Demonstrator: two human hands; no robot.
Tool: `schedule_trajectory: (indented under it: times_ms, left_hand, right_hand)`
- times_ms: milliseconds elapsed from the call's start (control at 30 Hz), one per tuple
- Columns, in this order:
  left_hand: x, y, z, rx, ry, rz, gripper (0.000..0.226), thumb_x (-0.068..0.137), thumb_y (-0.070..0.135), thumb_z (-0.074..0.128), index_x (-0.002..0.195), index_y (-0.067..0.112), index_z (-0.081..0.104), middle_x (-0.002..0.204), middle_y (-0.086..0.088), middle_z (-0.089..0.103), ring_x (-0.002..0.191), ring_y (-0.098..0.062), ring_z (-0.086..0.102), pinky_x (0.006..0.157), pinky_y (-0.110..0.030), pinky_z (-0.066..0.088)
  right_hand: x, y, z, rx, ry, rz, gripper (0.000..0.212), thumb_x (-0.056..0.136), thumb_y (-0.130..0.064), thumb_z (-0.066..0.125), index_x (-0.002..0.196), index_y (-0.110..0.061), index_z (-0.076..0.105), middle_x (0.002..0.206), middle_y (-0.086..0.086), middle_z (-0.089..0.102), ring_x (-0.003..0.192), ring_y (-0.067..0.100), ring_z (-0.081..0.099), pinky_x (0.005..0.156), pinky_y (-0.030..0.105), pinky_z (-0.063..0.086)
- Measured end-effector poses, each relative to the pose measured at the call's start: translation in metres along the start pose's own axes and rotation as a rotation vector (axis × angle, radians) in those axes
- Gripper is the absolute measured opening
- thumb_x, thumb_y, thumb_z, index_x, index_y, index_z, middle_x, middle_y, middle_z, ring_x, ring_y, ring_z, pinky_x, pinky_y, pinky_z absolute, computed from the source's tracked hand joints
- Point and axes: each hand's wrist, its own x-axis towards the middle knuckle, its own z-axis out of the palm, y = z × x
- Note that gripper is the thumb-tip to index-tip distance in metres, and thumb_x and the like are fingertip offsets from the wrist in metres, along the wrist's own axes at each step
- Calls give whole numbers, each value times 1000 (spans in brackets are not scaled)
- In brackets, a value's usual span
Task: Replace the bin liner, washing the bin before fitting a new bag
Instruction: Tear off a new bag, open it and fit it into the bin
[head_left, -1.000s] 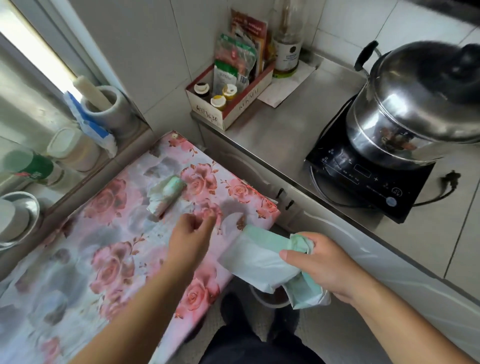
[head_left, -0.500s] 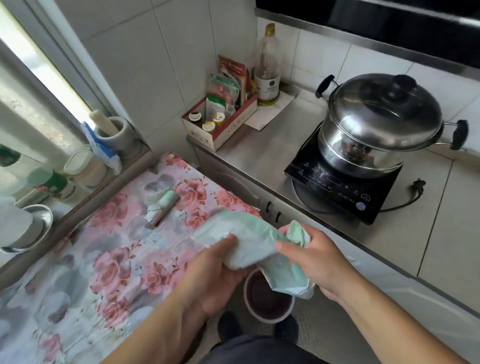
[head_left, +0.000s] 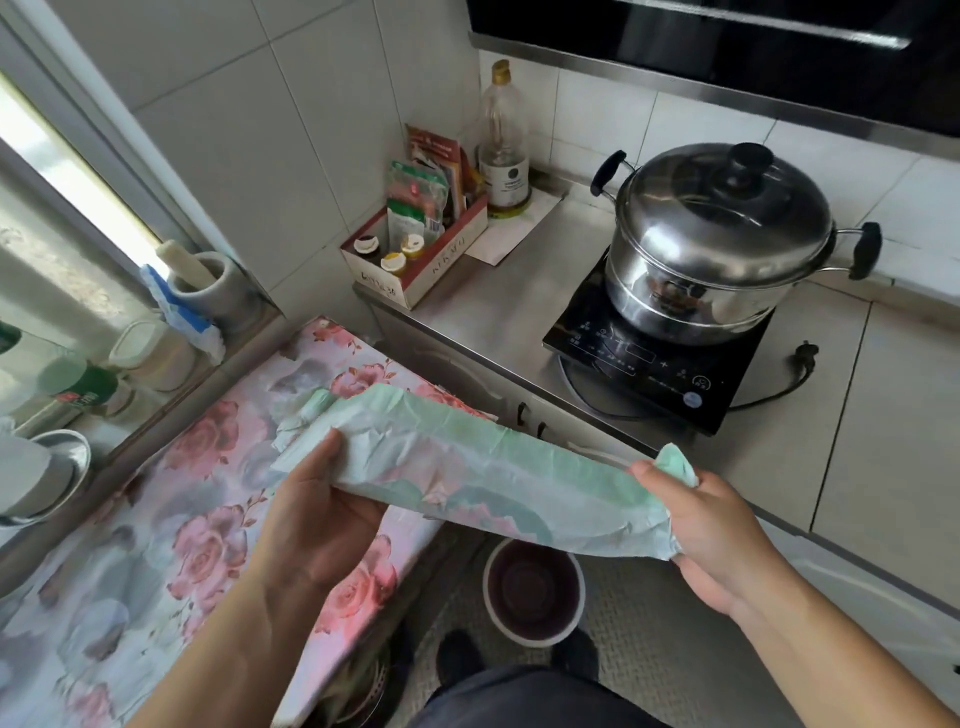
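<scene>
Head view: the bag (head_left: 467, 467), bunched a second ago, now stretches mid-frame between gripping left hand (head_left: 317, 514) and right hand (head_left: 711, 525); bin (head_left: 532, 587) awaits lining.

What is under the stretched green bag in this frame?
Below the bag, held by the left hand and right hand, a bin stands unlined on the floor. The bag hides part of the floral cloth.

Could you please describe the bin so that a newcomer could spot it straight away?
Start at the steel pot on the counter, then look down to the floor. The bin stands there, below the stretched green bag: small, round, pale-rimmed, dark inside, unlined.
</scene>
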Motion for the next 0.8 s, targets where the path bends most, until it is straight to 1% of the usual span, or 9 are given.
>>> schedule_trajectory:
  times_ms: [133, 200, 267, 367, 467, 567, 633, 700, 800]
  left_hand:
    - [1, 6, -1, 12, -3, 32, 39, 101, 29, 45, 130, 7, 60, 129, -14, 67, 118, -28, 65, 97, -52, 50]
    - [2, 9, 1, -5, 0, 39, 38, 101, 29, 47, 129, 6, 59, 127, -14, 68, 115, -29, 67, 94, -52, 52]
    - [2, 10, 4, -15, 4, 48, 38, 101, 30, 47, 129, 6, 58, 127, -14, 68, 114, -29, 67, 92, -51, 53]
    - [2, 11, 7, -3, -5, 40, 37, 100, 30, 48, 126, 8, 63, 124, -13, 70, 110, -27, 69, 88, -49, 57]
    - [-2, 5, 16, 42, -52, -5, 38, 96, 30, 53, 117, 6, 73, 119, -12, 72, 102, -26, 72, 86, -46, 59]
    - [-9, -7, 27, 95, -146, -99, 38, 93, 31, 54, 109, 6, 77, 119, -16, 72, 106, -30, 71, 83, -49, 59]
    - [-13, -16, 34, 99, -213, -170, 40, 93, 30, 53, 112, 3, 75, 119, -19, 71, 108, -33, 70, 82, -48, 59]
    - [-16, -23, 38, 95, -261, -226, 42, 94, 30, 54, 119, 0, 71, 122, -21, 69, 111, -36, 68, 86, -49, 57]
    - [-15, -27, 41, 84, -277, -263, 46, 94, 29, 56, 127, -1, 65, 128, -25, 64, 115, -40, 65, 88, -53, 55]
  right_hand:
    - [1, 3, -17, 82, -41, 53, 26, 88, -22, 68, 107, -5, 68, 103, 19, 75, 94, 34, 73, 73, 40, 59]
    - [0, 1, -23, 71, -76, 45, 21, 80, -21, 73, 96, -9, 72, 98, 20, 75, 89, 36, 73, 71, 45, 60]
    - [0, 0, -31, 7, -118, 19, 18, 69, -20, 78, 84, -12, 74, 88, 19, 73, 79, 34, 73, 65, 41, 59]
    - [2, -1, -41, -146, -286, 39, 26, 66, -17, 82, 89, -9, 73, 90, 18, 71, 82, 31, 70, 67, 38, 56]
    - [3, -7, -38, -462, -456, 55, 32, 76, -17, 82, 106, -21, 72, 108, 7, 73, 100, 15, 69, 81, 24, 55]
    - [7, -15, -12, -729, -507, -4, 56, 81, -24, 80, 130, -33, 55, 126, -12, 62, 117, 1, 58, 103, 27, 47]
    - [8, -19, 16, -711, -491, -99, 60, 82, -20, 78, 134, -32, 50, 131, -14, 57, 121, -1, 53, 107, 28, 43]
    - [7, -20, 40, -617, -489, -171, 54, 84, -10, 76, 131, -25, 54, 128, -6, 61, 117, 5, 58, 104, 29, 47]
    - [8, -19, 56, -530, -527, -238, 35, 84, 2, 72, 114, -13, 64, 106, 0, 70, 97, 10, 66, 92, 26, 53]
